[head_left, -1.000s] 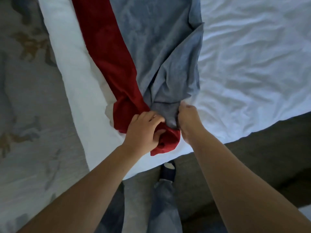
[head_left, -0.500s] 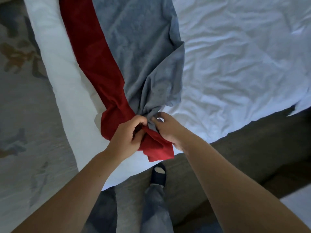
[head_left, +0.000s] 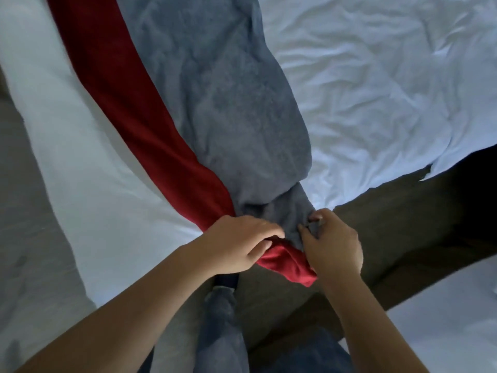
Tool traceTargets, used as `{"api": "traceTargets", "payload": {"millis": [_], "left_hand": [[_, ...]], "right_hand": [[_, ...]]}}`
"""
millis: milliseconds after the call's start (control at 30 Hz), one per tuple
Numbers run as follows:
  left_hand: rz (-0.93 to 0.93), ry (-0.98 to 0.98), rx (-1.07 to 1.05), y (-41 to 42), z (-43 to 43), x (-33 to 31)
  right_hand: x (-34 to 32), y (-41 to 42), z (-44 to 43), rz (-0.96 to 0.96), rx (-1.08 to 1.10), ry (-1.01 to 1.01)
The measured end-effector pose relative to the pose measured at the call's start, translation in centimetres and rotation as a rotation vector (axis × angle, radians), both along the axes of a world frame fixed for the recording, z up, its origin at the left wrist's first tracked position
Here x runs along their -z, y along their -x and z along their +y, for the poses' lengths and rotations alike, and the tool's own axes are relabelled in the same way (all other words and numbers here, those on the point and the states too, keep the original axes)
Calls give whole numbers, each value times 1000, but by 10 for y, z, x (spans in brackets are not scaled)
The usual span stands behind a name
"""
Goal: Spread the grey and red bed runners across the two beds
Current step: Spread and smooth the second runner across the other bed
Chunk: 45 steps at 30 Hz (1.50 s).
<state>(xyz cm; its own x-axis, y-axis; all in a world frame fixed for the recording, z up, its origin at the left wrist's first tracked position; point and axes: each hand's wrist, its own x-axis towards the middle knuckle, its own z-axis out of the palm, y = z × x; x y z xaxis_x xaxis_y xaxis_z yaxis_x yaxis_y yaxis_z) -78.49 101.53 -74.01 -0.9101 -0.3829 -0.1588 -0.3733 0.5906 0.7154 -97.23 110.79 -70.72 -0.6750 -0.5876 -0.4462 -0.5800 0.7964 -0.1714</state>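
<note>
**Two soft runners gathered at the bed's near edge**

The white bed fills most of the view, its sheet creased. A corner of a second white bed shows across the dark floor.

The grey runner lies lengthwise down the near bed, wide and rumpled further up and narrowing to a bunched end at the edge. The red runner lies just beside it on the left, touching along its length, and its crumpled tip hangs off the edge over the floor.

Both look like light, limp cloth that folds and drags rather than slides as a sheet. They probably handle best pinched at the end corners and drawn taut, since a grip on the gathered middle only pulls wrinkles along.

The left hand curls over the red runner's bunched end and grips it. The right hand pinches the grey runner's gathered end between thumb and fingertips.

Compared with half a second ago, the hands sit a little further apart instead of nearly fingertip to fingertip. The grey flap on the right side looks less folded over, and the right hand has shifted its hold onto the grey edge.
</note>
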Motion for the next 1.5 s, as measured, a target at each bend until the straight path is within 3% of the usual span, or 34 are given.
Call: {"api": "traceTargets", "payload": {"millis": [100,233,400,533,633,700,767,867,967,1033,1167,1267,1333,1500], "left_hand": [[-37,75,-147,-26,-14,14],[-233,274,-269,-62,-28,25],[-355,315,-160,-75,-25,24],[-300,377,-127,-81,-20,32],[-238,386,-116,-85,-16,30],[-196,374,-61,-97,-12,24],[-224,336,-47,-116,-11,17],[-426,298,-27,-138,-19,8],[-554,213,53,-130,-33,3],[-522,148,33,-111,-43,0],[-291,94,-133,-62,-62,-6],[-167,216,-295,-26,-78,-7],[-167,298,-371,-8,-88,-7],[-313,371,-362,22,-107,-9]], "right_hand": [[19,-3,-19,-47,-94,-10],[32,-16,-59,-16,-175,154],[36,-34,-84,-130,-135,336],[41,-66,-97,-147,-410,433],[53,-84,-102,-219,-738,246],[60,-81,-100,-249,-841,193],[61,-73,-96,-297,-742,336],[60,-56,-93,-287,-413,616],[62,-40,-99,-190,-135,542],[64,-32,-106,-277,-36,410],[66,-16,-117,-395,-214,387],[65,-3,-122,-602,-290,406],[63,3,-125,-668,-322,350],[32,10,-122,-613,-360,174]]}}
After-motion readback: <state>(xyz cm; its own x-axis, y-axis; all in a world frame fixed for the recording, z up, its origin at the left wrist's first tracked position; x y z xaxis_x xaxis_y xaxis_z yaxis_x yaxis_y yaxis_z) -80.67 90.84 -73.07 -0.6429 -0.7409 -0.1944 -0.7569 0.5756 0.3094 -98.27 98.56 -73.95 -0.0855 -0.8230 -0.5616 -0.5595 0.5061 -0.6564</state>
